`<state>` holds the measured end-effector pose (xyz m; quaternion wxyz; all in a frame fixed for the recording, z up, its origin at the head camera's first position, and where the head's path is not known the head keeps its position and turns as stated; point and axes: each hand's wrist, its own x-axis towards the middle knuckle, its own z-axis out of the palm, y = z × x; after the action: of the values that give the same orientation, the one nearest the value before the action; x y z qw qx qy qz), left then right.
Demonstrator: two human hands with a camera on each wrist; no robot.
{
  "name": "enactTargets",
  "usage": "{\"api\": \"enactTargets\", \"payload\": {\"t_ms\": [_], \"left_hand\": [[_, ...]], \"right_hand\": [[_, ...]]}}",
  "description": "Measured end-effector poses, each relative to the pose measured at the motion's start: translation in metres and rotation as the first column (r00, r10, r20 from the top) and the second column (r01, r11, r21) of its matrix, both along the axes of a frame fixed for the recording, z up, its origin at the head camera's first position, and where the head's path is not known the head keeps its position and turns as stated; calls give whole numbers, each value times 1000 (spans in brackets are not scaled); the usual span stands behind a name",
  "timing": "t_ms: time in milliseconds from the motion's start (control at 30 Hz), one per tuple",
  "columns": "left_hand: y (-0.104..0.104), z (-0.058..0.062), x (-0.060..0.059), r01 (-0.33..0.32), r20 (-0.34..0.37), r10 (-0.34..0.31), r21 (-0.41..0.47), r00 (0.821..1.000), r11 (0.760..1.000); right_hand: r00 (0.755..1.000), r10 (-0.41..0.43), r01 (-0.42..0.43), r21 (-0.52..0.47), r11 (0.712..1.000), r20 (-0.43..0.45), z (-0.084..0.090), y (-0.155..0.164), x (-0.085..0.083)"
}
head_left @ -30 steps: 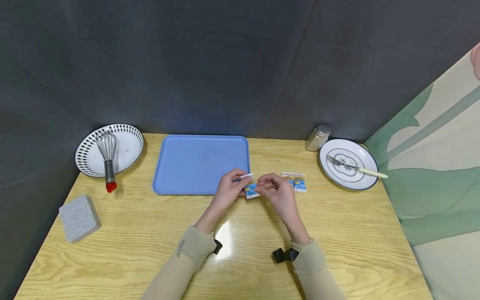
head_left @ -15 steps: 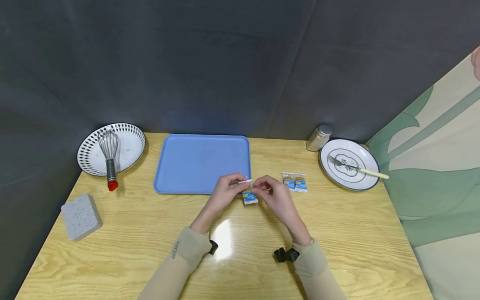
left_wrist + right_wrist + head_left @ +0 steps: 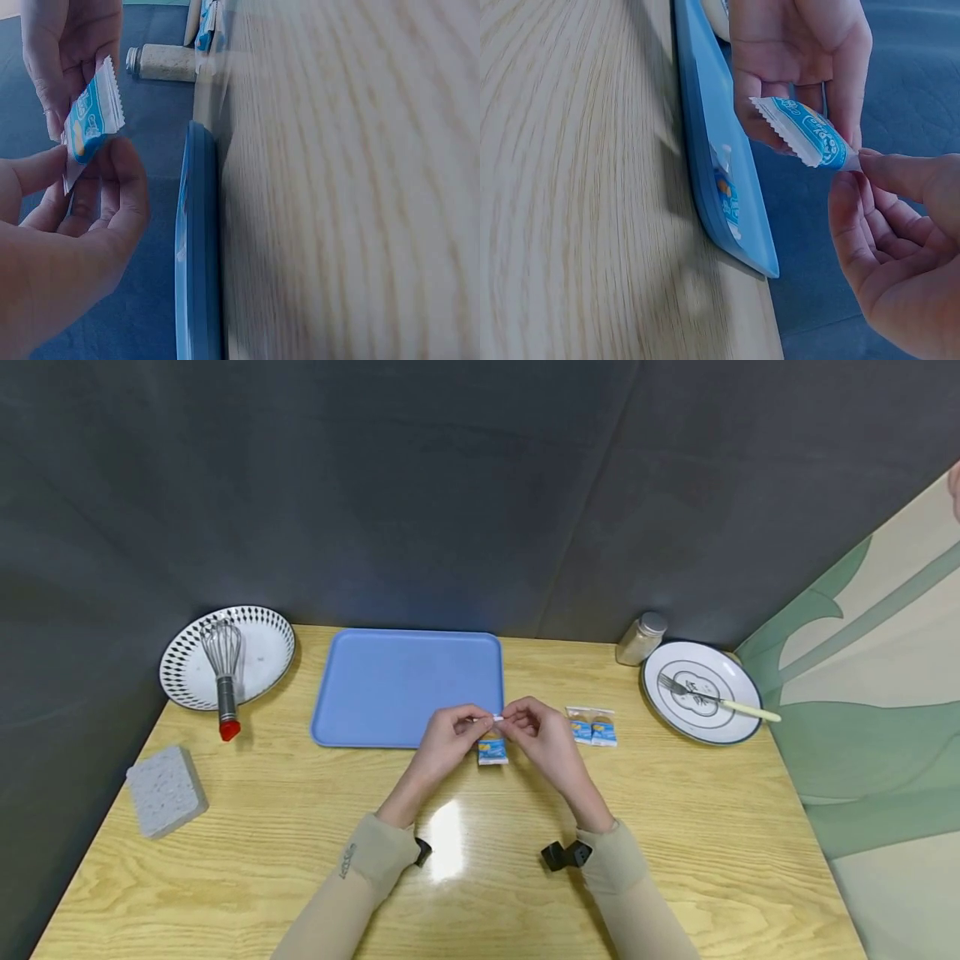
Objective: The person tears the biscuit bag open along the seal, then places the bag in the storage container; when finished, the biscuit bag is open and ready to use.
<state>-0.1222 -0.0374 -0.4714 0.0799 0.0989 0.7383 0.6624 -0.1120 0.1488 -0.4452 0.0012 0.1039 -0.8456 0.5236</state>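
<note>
Small blue-and-white packet (image 3: 492, 748) held above table (image 3: 675, 843), just off the tray's (image 3: 390, 685) 5 o'clock corner. Left hand (image 3: 448, 742) pinching packet's top edge; right hand (image 3: 542, 739) pinching same edge from 3 o'clock side. Two more packets (image 3: 592, 727) lying at 3 o'clock of hands. Plate with fork (image 3: 701, 697) at 2 o'clock; whisk (image 3: 222, 672) at 10 o'clock.

Staged kitchen-style tabletop booth suggested: wooden table (image 3: 675, 860) enclosed by dark grey fabric backdrop (image 3: 450, 485). Kitchenware placed along far edge: whisk (image 3: 223, 672) on patterned plate (image 3: 266, 639), blue tray (image 3: 397, 681), spice jar (image 3: 640, 639), fork (image 3: 712, 696) on plate (image 3: 731, 727). Sponge (image 3: 167, 790) seen near left edge.
</note>
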Motion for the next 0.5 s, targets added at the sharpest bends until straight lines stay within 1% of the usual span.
{"api": "enactTargets", "payload": {"t_ms": [100, 200, 500], "left_hand": [[-3, 2, 0, -6, -46, 5, -28, 999, 1000], [-5, 2, -1, -8, -74, 5, -38, 997, 999], [-7, 0, -1, 23, -58, -25, -34, 998, 999]], "right_hand": [[1000, 19, -18, -26, 999, 24, -1, -1, -2], [998, 37, -34, -51, 998, 52, -3, -2, -4], [992, 38, -28, -85, 996, 117, -3, -4, -7]]}}
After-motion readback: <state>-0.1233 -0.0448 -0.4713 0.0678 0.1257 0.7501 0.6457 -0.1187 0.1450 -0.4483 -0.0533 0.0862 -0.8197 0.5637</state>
